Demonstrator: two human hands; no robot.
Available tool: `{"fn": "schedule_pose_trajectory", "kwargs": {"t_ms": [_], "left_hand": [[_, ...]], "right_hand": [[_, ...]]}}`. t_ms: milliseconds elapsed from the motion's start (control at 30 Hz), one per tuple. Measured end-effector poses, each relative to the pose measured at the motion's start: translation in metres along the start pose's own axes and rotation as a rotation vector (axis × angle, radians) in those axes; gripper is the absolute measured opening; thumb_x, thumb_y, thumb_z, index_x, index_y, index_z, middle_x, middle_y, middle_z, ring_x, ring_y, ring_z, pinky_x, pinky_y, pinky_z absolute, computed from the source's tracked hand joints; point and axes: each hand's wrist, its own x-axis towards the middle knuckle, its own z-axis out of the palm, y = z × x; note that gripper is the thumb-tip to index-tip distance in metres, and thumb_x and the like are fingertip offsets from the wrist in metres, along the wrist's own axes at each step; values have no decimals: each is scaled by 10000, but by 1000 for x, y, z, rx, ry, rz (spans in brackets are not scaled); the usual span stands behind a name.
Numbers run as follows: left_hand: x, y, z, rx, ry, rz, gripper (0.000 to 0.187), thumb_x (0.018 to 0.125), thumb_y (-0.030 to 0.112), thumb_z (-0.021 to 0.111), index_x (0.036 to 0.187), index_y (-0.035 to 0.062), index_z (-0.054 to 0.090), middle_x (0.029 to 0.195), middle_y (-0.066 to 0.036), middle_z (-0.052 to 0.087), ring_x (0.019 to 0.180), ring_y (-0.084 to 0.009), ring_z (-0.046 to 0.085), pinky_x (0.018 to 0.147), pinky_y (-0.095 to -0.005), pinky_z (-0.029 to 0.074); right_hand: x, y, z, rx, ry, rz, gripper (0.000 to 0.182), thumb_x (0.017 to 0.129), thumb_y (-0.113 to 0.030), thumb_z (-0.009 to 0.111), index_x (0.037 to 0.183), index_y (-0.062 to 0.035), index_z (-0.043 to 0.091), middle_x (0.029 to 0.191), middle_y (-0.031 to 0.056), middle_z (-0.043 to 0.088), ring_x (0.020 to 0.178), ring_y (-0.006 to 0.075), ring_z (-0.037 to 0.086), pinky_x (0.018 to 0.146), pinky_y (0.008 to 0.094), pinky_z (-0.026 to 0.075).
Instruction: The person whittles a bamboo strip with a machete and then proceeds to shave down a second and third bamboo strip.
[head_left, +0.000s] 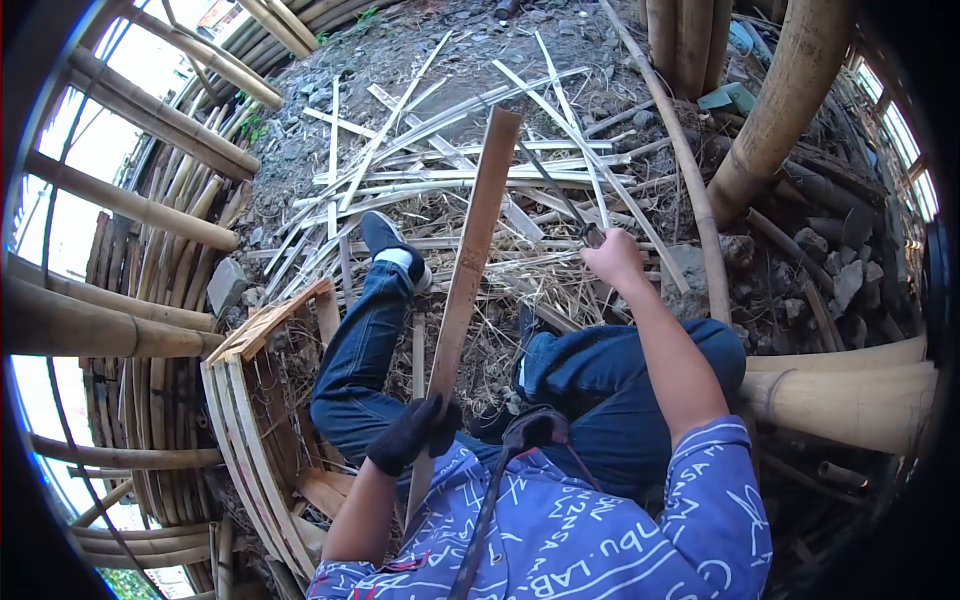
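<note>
My left hand (413, 432), in a black glove, is closed round the lower part of a long, flat bamboo slat (474, 245). The slat stands up from my lap and leans slightly right, its brown face turned to me. My bare right hand (612, 256) grips the handle of a long, thin-bladed knife (552, 182). Its dark blade points up and to the left, and the tip comes near the slat's right edge in this view. Beyond both hands, pale split bamboo strips (420, 180) lie crisscrossed on the ground.
A wooden crate-like frame (265, 400) stands by my left leg. Thick bamboo poles (785, 110) rise at the right, and more poles (130, 205) cross the left side. Broken stones (845, 285) lie at the right. A grey block (228, 285) sits at the left.
</note>
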Motion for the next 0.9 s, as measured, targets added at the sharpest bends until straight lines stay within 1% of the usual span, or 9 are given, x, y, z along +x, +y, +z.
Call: {"fn": "schedule_pose_trajectory", "kwargs": {"t_ms": [133, 200, 300, 333, 500, 667, 767, 833, 900], "left_hand": [[7, -3, 4, -52, 49, -14, 541, 976, 518, 328, 771, 55, 520, 554, -2, 435, 450, -102, 393, 438, -248, 292], [11, -7, 1, -84, 1, -17, 539, 978, 516, 324, 768, 57, 514, 554, -3, 435, 451, -104, 396, 439, -249, 295], [14, -7, 3, -132, -45, -36, 536, 977, 520, 322, 758, 64, 502, 552, -5, 433, 452, -105, 399, 441, -251, 300], [15, -7, 5, -147, -45, -53, 536, 975, 526, 324, 753, 69, 496, 551, -5, 431, 453, -104, 399, 441, -252, 301], [20, -7, 12, -50, -44, -48, 531, 969, 532, 338, 754, 74, 501, 555, -5, 436, 457, -110, 412, 443, -256, 311], [23, -8, 15, -164, 7, -105, 514, 972, 504, 360, 772, 63, 532, 563, -14, 465, 464, -120, 434, 454, -261, 334], [25, -8, 15, -138, 32, -86, 495, 968, 486, 392, 791, 54, 559, 570, -21, 487, 473, -120, 451, 465, -263, 353], [31, -10, 14, -12, -22, -2, 428, 939, 453, 494, 782, 61, 564, 589, -9, 503, 475, -115, 476, 454, -252, 377], [36, 2, 21, 31, -10, 21, 402, 940, 431, 502, 781, 67, 567, 589, 3, 496, 475, -103, 466, 452, -246, 366]], "right_hand": [[-3, -5, 0, 178, -27, -4, 252, 669, -241, 646, 731, 3, 641, 691, 189, 654, 690, 320, 656, 666, 404, 510], [-3, -5, 7, 462, 25, 19, 206, 678, -199, 621, 629, -3, 580, 578, 132, 603, 582, 269, 617, 581, 377, 481], [-9, -16, -2, 656, 5, 79, 216, 683, -159, 607, 561, -12, 506, 528, 91, 544, 508, 226, 552, 520, 366, 433], [-10, -16, -3, 658, 3, 79, 216, 683, -159, 607, 561, -12, 506, 528, 91, 544, 508, 226, 552, 520, 366, 433], [-23, -27, -11, 537, 134, -181, 237, 673, -148, 611, 552, -7, 464, 474, 87, 470, 423, 204, 443, 461, 380, 345], [-33, -36, -18, 417, 174, -298, 258, 676, -134, 624, 557, 20, 455, 493, 141, 481, 455, 294, 490, 485, 398, 388], [-36, -36, -17, 410, 191, -385, 202, 694, -123, 620, 606, 17, 504, 514, 150, 509, 476, 315, 511, 491, 398, 400], [-38, -38, -18, 413, 180, -460, 165, 701, -120, 620, 650, 10, 532, 535, 155, 527, 504, 331, 534, 500, 401, 413], [-39, -38, -16, 413, 165, -539, 135, 707, -116, 620, 693, 4, 561, 555, 159, 545, 531, 347, 556, 509, 404, 426]]}}
